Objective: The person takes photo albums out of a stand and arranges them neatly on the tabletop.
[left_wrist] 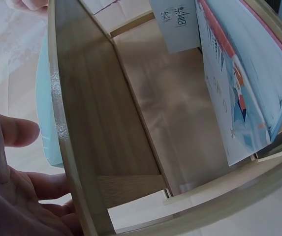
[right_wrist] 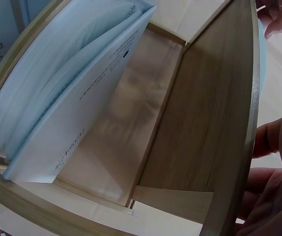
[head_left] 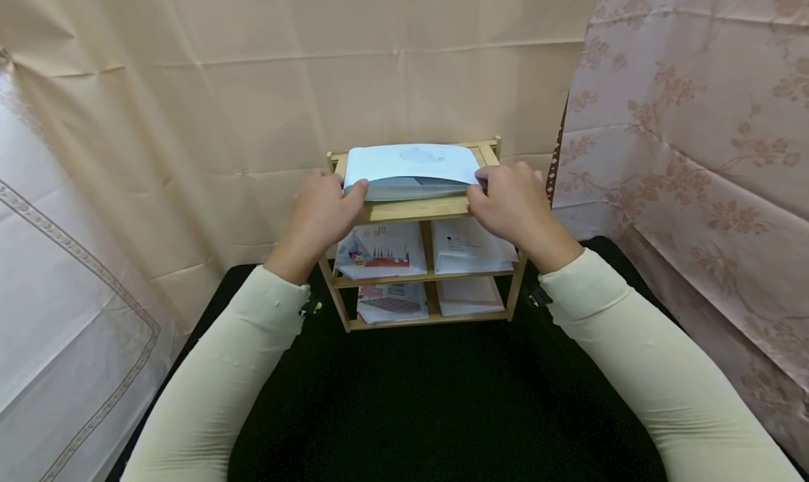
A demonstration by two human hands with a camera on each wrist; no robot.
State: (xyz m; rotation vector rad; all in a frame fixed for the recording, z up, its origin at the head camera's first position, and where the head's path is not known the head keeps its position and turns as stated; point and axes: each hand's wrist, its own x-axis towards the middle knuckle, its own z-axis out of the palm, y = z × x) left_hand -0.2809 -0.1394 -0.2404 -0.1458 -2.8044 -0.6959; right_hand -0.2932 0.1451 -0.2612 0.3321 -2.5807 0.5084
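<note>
A light blue booklet (head_left: 411, 167) lies bowed on top of a small wooden shelf (head_left: 425, 211) with its front edge raised. My left hand (head_left: 338, 197) grips its left end and my right hand (head_left: 496, 194) grips its right end. In the left wrist view, my left hand (left_wrist: 13, 196) sits beside the shelf's top board (left_wrist: 77, 123), with the booklet's blue edge (left_wrist: 45, 113) behind it. In the right wrist view, my right hand (right_wrist: 273, 187) is curled at the top board (right_wrist: 214, 113).
The shelf stands on a black mat (head_left: 436, 398) against beige cloth (head_left: 316, 67). Its compartments hold an illustrated booklet (head_left: 382, 250), white papers (head_left: 470, 246) and more booklets below (head_left: 392, 303). Flowered cloth (head_left: 695, 152) closes the right side.
</note>
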